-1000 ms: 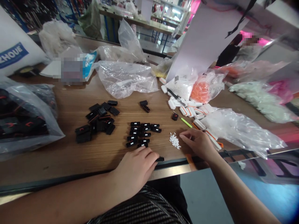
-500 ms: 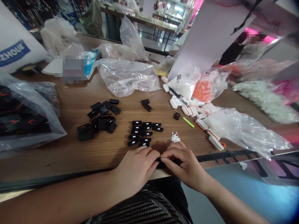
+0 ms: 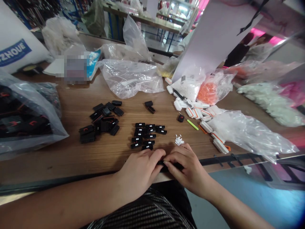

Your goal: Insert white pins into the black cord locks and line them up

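Observation:
At the table's near edge my left hand [image 3: 144, 165] is closed around a small black plastic connector [image 3: 160, 162], mostly covered by the fingers. My right hand [image 3: 188, 165] meets it from the other side, thumb and forefinger pinched at the connector's end; whatever tiny piece lies between those fingertips is hidden. Just beyond the hands are several black connectors with white plugs [image 3: 149, 136] in their faces, laid in rough rows. A small heap of white plugs [image 3: 179, 140] lies past my right hand.
Loose black connectors [image 3: 105, 122] are piled at left, beside a clear bag of more [image 3: 26, 124]. A yellow-green handled pick [image 3: 192, 124] lies right of centre. White housings with orange strips [image 3: 195, 113] and plastic bags [image 3: 250, 132] spread along the right. Another plastic bag [image 3: 131, 79] lies behind.
My left forefinger has lifted slightly, so more of the black connector shows between the hands. Both hands otherwise stay in place, and the piles look the same.

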Motion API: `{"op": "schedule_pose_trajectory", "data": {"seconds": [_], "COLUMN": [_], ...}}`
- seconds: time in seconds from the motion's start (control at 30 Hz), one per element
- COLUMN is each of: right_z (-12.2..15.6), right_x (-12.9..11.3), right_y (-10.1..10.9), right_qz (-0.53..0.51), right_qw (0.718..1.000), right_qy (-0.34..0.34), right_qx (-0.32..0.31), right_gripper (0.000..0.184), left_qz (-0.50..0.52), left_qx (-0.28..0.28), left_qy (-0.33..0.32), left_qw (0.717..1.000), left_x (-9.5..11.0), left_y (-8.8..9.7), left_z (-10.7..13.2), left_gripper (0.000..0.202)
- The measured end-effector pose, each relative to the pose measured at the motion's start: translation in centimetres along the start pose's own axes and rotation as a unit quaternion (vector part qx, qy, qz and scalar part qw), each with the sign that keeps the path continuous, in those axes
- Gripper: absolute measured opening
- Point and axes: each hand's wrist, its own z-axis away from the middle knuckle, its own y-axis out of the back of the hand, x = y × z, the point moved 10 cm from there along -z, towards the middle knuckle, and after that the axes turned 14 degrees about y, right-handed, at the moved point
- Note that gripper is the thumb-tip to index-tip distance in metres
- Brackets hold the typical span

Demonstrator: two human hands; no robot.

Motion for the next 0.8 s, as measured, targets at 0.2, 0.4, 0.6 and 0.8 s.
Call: {"op": "schedule_pose_trajectory", "data": {"seconds": [0.2, 0.4, 0.6, 0.8], "right_z": [-0.4, -0.3, -0.3, -0.3], "right_x": [-0.3, -0.8, -0.7, -1.6], "right_y": [0.2, 0.2, -0.2, 0.2], "right_qz": [-0.01, -0.009, 0.008, 0.047], "right_qw": [1.0, 1.0, 0.999, 0.998], "right_qy": [0.008, 0.009, 0.008, 0.045], "right_qx": [-0.001, -0.016, -0.038, -0.02], "right_gripper": [0.013, 0.012, 0.014, 0.017], "left_qz": [-0.016, -0.004, -0.004, -0.017], "left_qx": [-0.002, -0.016, -0.015, -0.009], "left_qy": [0.004, 0.01, 0.007, 0.006], "left_qw": [1.0, 1.0, 1.0, 1.0], "left_x": [-0.1, 0.0, 0.1, -0.1], "left_y": [-0.1, -0.1, 0.0, -0.2], "left_z": [0.0, 0.0, 0.0, 0.0], "left_gripper": [0.023, 0.022, 0.022, 0.022]}}
